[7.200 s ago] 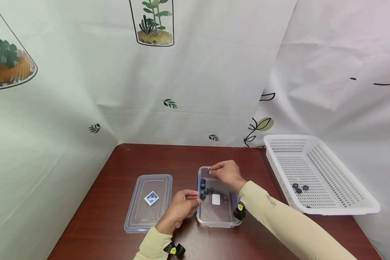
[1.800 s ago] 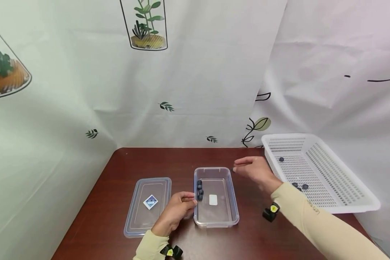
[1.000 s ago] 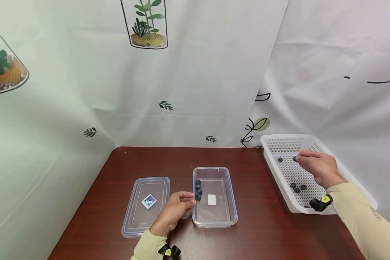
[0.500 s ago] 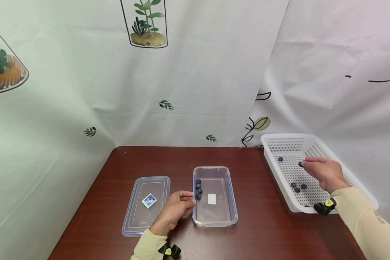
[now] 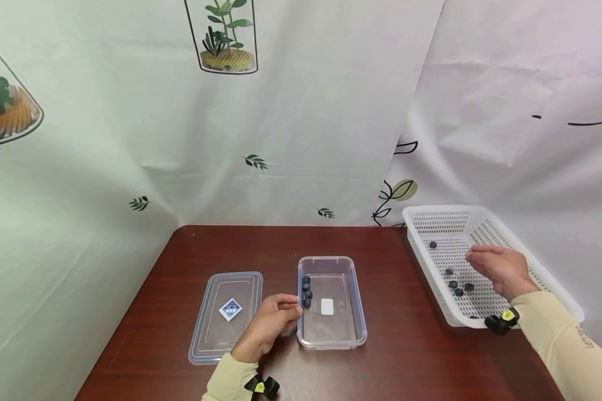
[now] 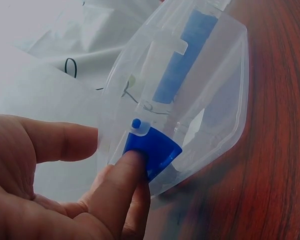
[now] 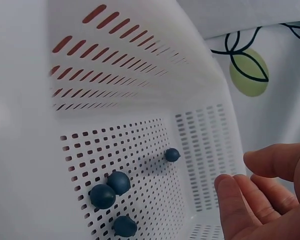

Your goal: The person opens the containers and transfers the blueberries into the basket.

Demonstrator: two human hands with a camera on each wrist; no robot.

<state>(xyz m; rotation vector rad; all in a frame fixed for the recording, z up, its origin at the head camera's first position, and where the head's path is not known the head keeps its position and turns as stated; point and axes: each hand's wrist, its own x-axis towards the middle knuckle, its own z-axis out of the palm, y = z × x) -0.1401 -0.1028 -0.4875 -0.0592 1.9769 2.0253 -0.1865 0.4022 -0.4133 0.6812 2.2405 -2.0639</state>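
Observation:
My left hand (image 5: 275, 323) pinches a blue side latch (image 6: 152, 152) of the clear plastic food container (image 5: 337, 329). Several blueberries (image 5: 308, 295) sit in a row along the container's left wall. Over the white perforated basket (image 5: 441, 220) hovers my right hand (image 5: 501, 271), with thumb and fingers apart and nothing between them in the right wrist view. On the basket floor lie several blueberries (image 7: 118, 183), most of them near the basket's left side; one blueberry (image 5: 433, 245) is further back.
Left of my left hand, a clear lid (image 5: 215, 328) with a blue and white label lies flat on the dark red table (image 5: 391, 362). White patterned cloth (image 5: 291, 122) hangs behind and on both sides.
My right hand has carried a blueberry from the container to the basket and let it go; it now lies by the others. The container holds fewer blueberries. My left hand stays at the container.

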